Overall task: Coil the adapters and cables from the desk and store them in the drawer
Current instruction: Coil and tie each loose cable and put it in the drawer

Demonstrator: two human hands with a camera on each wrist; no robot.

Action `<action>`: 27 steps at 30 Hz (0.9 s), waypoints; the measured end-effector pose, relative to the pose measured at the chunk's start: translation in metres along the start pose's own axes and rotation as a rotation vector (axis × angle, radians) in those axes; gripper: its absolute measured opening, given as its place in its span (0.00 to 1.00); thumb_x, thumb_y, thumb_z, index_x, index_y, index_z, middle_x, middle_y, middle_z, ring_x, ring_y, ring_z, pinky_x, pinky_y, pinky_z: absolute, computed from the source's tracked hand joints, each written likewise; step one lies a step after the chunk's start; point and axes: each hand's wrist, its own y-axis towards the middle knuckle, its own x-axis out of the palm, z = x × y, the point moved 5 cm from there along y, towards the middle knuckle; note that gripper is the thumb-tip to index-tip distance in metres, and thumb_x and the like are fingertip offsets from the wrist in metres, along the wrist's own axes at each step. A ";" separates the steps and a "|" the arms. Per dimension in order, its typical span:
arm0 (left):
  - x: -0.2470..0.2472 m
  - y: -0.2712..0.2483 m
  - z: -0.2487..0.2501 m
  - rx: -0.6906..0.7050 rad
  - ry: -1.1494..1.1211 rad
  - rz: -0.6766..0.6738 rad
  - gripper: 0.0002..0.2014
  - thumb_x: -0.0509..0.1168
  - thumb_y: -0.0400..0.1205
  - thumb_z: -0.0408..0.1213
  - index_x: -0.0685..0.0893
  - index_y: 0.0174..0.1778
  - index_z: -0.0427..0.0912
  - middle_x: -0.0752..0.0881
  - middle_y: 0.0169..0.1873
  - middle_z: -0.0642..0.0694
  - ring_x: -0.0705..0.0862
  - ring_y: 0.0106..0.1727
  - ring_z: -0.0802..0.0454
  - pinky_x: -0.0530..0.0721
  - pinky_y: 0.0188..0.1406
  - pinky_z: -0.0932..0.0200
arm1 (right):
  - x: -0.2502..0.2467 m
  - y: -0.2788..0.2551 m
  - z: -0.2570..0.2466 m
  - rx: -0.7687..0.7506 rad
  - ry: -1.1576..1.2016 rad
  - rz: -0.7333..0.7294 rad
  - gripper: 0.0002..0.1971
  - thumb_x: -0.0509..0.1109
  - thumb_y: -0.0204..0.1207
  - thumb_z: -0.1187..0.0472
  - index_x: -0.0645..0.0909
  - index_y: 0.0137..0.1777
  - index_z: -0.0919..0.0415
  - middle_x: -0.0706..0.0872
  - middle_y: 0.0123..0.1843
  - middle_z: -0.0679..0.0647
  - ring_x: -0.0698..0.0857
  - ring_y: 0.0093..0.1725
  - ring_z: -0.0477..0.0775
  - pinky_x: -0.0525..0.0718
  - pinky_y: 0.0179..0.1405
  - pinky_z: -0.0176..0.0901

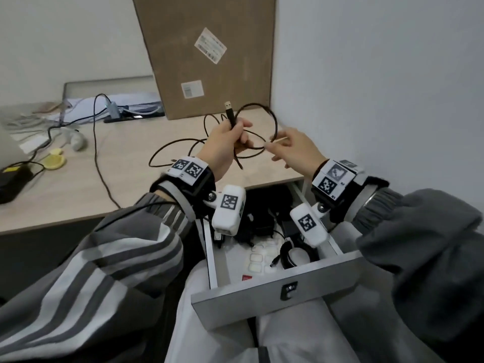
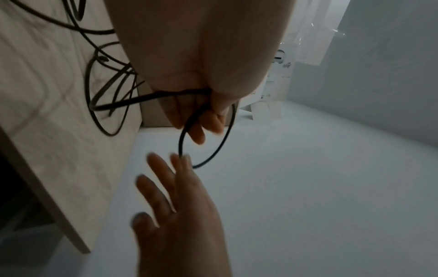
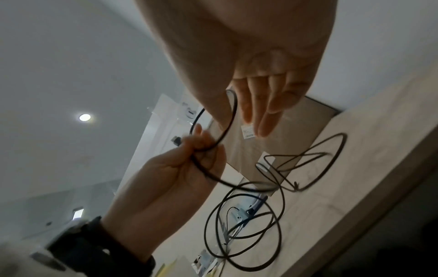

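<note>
A long black USB cable (image 1: 273, 121) is half gathered above the desk (image 1: 78, 195). My left hand (image 1: 225, 142) grips it just below the USB plug (image 1: 228, 111), which points up. One loop arcs to my right hand (image 1: 293, 148), whose thumb and forefinger pinch it while the other fingers stay straight. The left wrist view shows the cable (image 2: 222, 142) running from my left hand (image 2: 206, 120) to my right hand (image 2: 180, 196). In the right wrist view the loose loops (image 3: 237, 224) lie on the desk beyond my left hand (image 3: 170, 174). The drawer (image 1: 275, 286) stands open below.
A tall cardboard box (image 1: 207, 53) leans at the back, next to the right wall. Another dark cable (image 1: 99, 158) crosses the desk and drops over its front edge. Papers and a tablet (image 1: 110, 100) lie back left. The drawer holds a coiled black cable (image 1: 290, 255) and black adapters (image 1: 262, 221).
</note>
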 end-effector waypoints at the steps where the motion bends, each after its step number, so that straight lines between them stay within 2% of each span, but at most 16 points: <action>1: -0.002 -0.001 -0.002 -0.020 0.054 -0.006 0.12 0.50 0.90 0.32 0.77 0.47 0.40 0.70 0.25 0.50 0.74 0.26 0.57 0.77 0.39 0.61 | -0.007 0.003 0.001 -0.058 -0.041 0.059 0.19 0.71 0.77 0.54 0.74 0.66 0.57 0.84 0.60 0.52 0.83 0.49 0.47 0.78 0.45 0.38; 2: -0.004 -0.003 -0.006 -0.051 0.141 -0.021 0.12 0.50 0.89 0.32 0.78 0.46 0.40 0.67 0.24 0.51 0.70 0.24 0.58 0.75 0.35 0.62 | -0.012 0.003 0.000 -0.136 -0.089 0.095 0.24 0.72 0.76 0.55 0.71 0.71 0.56 0.81 0.65 0.51 0.81 0.55 0.46 0.76 0.53 0.37; 4: 0.000 -0.009 -0.009 -0.102 0.358 -0.085 0.11 0.53 0.88 0.33 0.80 0.46 0.42 0.66 0.25 0.52 0.66 0.24 0.58 0.69 0.28 0.62 | -0.015 -0.002 -0.013 -0.351 -0.205 0.063 0.31 0.70 0.77 0.57 0.63 0.78 0.54 0.72 0.74 0.49 0.73 0.69 0.44 0.68 0.66 0.31; 6: 0.009 -0.017 -0.007 -0.107 0.604 -0.183 0.10 0.55 0.86 0.33 0.80 0.44 0.44 0.68 0.26 0.50 0.65 0.27 0.57 0.64 0.26 0.62 | -0.006 -0.014 -0.028 -0.536 -0.324 -0.055 0.28 0.66 0.81 0.57 0.64 0.79 0.56 0.71 0.76 0.48 0.69 0.72 0.40 0.60 0.69 0.22; 7: 0.014 -0.020 -0.004 -0.093 0.716 -0.226 0.10 0.56 0.86 0.32 0.80 0.43 0.45 0.70 0.27 0.50 0.66 0.28 0.56 0.63 0.26 0.61 | 0.000 -0.019 -0.032 -0.581 -0.385 -0.112 0.23 0.63 0.82 0.56 0.68 0.77 0.57 0.76 0.72 0.49 0.73 0.70 0.42 0.64 0.68 0.24; 8: 0.019 -0.024 -0.002 -0.076 0.804 -0.258 0.11 0.56 0.85 0.32 0.80 0.41 0.45 0.71 0.27 0.50 0.67 0.28 0.56 0.65 0.27 0.61 | 0.006 -0.024 -0.034 -0.607 -0.477 -0.151 0.19 0.58 0.84 0.55 0.73 0.73 0.57 0.82 0.65 0.50 0.79 0.64 0.48 0.72 0.65 0.34; 9: 0.022 -0.028 0.000 -0.058 0.869 -0.282 0.11 0.56 0.85 0.33 0.81 0.41 0.45 0.73 0.28 0.50 0.69 0.29 0.55 0.67 0.28 0.61 | 0.010 -0.029 -0.033 -0.618 -0.612 -0.159 0.16 0.55 0.84 0.55 0.76 0.67 0.57 0.85 0.56 0.50 0.83 0.56 0.55 0.79 0.56 0.45; 10: 0.024 -0.031 0.002 -0.043 0.915 -0.300 0.11 0.57 0.85 0.33 0.83 0.43 0.43 0.75 0.28 0.50 0.71 0.30 0.55 0.69 0.30 0.61 | 0.012 -0.033 -0.030 -0.615 -0.769 -0.141 0.14 0.53 0.84 0.55 0.75 0.63 0.56 0.86 0.50 0.50 0.84 0.50 0.59 0.80 0.46 0.49; 12: 0.025 -0.041 0.003 -0.009 0.947 -0.313 0.10 0.59 0.83 0.33 0.86 0.45 0.41 0.78 0.27 0.51 0.74 0.30 0.56 0.71 0.32 0.63 | 0.010 -0.039 -0.023 -0.585 -1.010 -0.093 0.11 0.52 0.85 0.56 0.74 0.60 0.52 0.86 0.49 0.53 0.84 0.47 0.61 0.74 0.36 0.49; 15: 0.028 -0.058 0.001 0.036 0.950 -0.311 0.09 0.63 0.82 0.37 0.87 0.45 0.37 0.82 0.30 0.47 0.76 0.31 0.53 0.72 0.31 0.60 | 0.005 -0.055 -0.015 -0.531 -1.083 -0.101 0.13 0.53 0.86 0.54 0.78 0.59 0.52 0.86 0.51 0.55 0.84 0.50 0.62 0.68 0.36 0.46; 19: 0.025 -0.071 0.000 0.090 0.766 -0.198 0.04 0.65 0.82 0.33 0.82 0.43 0.38 0.83 0.28 0.48 0.76 0.29 0.56 0.74 0.29 0.66 | -0.008 -0.073 -0.013 -0.474 -0.927 0.022 0.12 0.58 0.84 0.55 0.82 0.53 0.57 0.88 0.46 0.54 0.85 0.48 0.62 0.71 0.38 0.45; 20: 0.020 -0.071 0.000 0.093 0.698 -0.163 0.04 0.64 0.83 0.32 0.81 0.42 0.39 0.83 0.29 0.48 0.78 0.29 0.57 0.75 0.30 0.68 | -0.014 -0.074 -0.010 -0.430 -0.777 0.058 0.12 0.60 0.83 0.57 0.84 0.49 0.59 0.89 0.43 0.53 0.86 0.47 0.61 0.75 0.41 0.45; 22: 0.011 -0.072 -0.004 0.059 0.609 -0.130 0.08 0.62 0.85 0.34 0.81 0.40 0.40 0.85 0.32 0.48 0.82 0.32 0.62 0.76 0.37 0.70 | -0.028 -0.071 -0.001 -0.298 -0.322 0.131 0.12 0.63 0.80 0.61 0.85 0.41 0.62 0.89 0.37 0.50 0.88 0.41 0.56 0.84 0.49 0.49; 23: 0.007 -0.073 -0.008 0.027 0.584 -0.117 0.10 0.60 0.86 0.36 0.81 0.40 0.41 0.85 0.35 0.49 0.82 0.33 0.66 0.76 0.42 0.70 | -0.032 -0.070 0.005 -0.228 -0.114 0.169 0.12 0.63 0.80 0.63 0.85 0.38 0.62 0.89 0.35 0.50 0.89 0.39 0.54 0.87 0.49 0.50; 25: 0.006 -0.074 -0.017 -0.027 0.550 -0.091 0.11 0.58 0.87 0.39 0.81 0.43 0.41 0.86 0.38 0.52 0.82 0.35 0.71 0.75 0.47 0.68 | -0.030 -0.072 0.012 -0.131 0.138 0.194 0.13 0.61 0.82 0.65 0.83 0.38 0.59 0.88 0.35 0.52 0.88 0.35 0.51 0.89 0.43 0.44; 27: 0.013 -0.076 -0.022 -0.055 0.452 -0.085 0.08 0.57 0.88 0.37 0.79 0.46 0.39 0.86 0.40 0.51 0.83 0.38 0.69 0.76 0.47 0.68 | -0.017 -0.075 0.013 -0.091 0.299 0.190 0.14 0.58 0.84 0.65 0.81 0.40 0.58 0.88 0.37 0.53 0.87 0.34 0.47 0.86 0.38 0.35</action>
